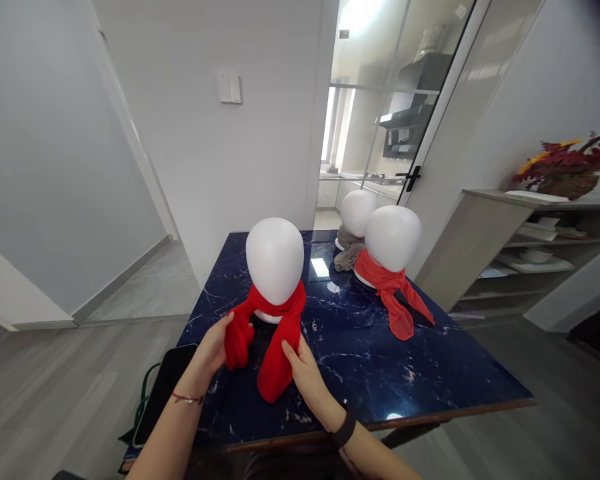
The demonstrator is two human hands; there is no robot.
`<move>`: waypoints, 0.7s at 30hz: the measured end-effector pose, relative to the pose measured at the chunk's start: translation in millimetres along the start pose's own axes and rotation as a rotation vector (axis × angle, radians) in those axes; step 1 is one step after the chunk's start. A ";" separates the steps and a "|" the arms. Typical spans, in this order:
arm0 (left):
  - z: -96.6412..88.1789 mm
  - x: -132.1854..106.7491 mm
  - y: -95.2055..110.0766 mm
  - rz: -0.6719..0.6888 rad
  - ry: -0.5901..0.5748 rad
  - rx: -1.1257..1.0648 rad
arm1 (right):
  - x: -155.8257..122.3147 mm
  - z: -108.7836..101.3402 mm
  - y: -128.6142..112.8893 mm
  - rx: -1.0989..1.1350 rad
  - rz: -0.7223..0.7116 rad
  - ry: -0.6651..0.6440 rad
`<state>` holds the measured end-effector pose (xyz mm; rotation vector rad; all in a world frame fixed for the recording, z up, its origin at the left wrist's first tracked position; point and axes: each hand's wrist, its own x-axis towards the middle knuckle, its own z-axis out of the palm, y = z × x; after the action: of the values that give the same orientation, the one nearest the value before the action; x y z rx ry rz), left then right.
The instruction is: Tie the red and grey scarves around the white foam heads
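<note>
Left grip (pixel 214 345) and right grip (pixel 306 375) are pinching the red scarf (pixel 291 321), which is looping between them at twelve o'clock.

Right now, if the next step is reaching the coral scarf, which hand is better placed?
Probably the right hand: it is nearer to the coral scarf. The left hand is farther away. Both hold the red scarf, one end each, so either would first need to release it.

Left hand (pixel 214 345), right hand (pixel 306 372) — holding red scarf (pixel 277 360) round mannequin head (pixel 275 260).
</note>
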<state>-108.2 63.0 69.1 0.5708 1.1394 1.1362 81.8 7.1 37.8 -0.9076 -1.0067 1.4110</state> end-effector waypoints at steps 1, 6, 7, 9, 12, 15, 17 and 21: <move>0.3 -4.5 2.6 -0.050 -0.054 -0.048 | 0.9 -0.8 0.0 0.004 0.008 0.004; 8.5 -28.0 -1.1 -0.237 -0.198 -0.352 | 2.7 -3.0 -0.3 0.022 0.039 -0.026; 9.7 -31.8 -2.8 -0.258 -0.207 -0.367 | 2.7 -3.3 -0.3 0.025 0.043 -0.034; 10.9 -38.0 -4.7 -0.276 -0.247 -0.362 | 2.9 -4.4 -0.1 0.035 0.049 -0.044; 12.7 -46.1 -4.4 -0.275 -0.312 -0.366 | 4.7 -7.2 1.0 0.039 0.029 -0.018; 21.1 -57.1 -8.1 -0.292 -0.256 -0.415 | 8.0 -8.7 2.5 0.007 -0.022 0.048; 30.6 -65.4 -16.1 -0.302 -0.143 -0.433 | 10.4 -7.7 3.8 -0.027 -0.030 0.038; 46.9 -74.2 -38.0 -0.152 0.103 -0.327 | 14.1 -2.0 6.7 -0.145 -0.014 -0.009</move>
<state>-49.2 -10.6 84.9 0.1714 1.0368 1.1989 80.2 21.2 31.1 -0.9990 -1.1315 1.3442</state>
